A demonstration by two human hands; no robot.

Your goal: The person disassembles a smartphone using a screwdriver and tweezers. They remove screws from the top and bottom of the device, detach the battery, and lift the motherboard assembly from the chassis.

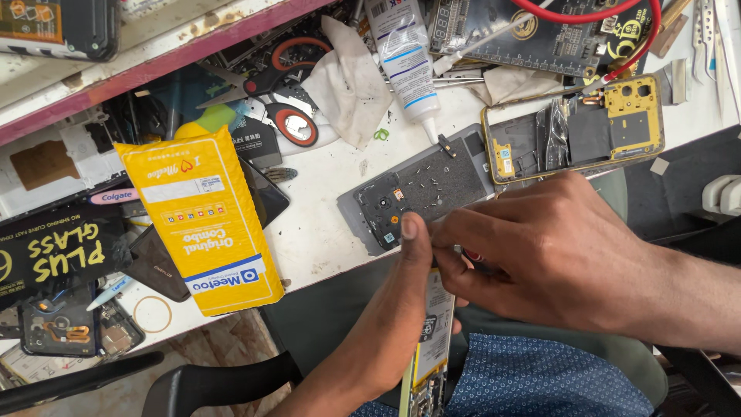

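Observation:
My left hand (394, 309) rises from the bottom centre and grips a disassembled phone (430, 351) held on edge over my lap, thumb up near the bench edge. My right hand (540, 255) comes in from the right, fingers pinched on a thin tool with a red band (472, 255) against the phone's top; the tool's tip is hidden. Just beyond the hands lies a grey magnetic pad (432, 185) with several tiny screws. An opened yellow-framed phone (579, 131) rests at the back right.
A yellow padded package (204, 224) lies at the left on the white bench (324, 224). Red-handled scissors (270, 93), a white glue bottle (405, 62), a crumpled cloth (351, 77), a circuit board with red wires (556, 27) and dark phone parts crowd the back.

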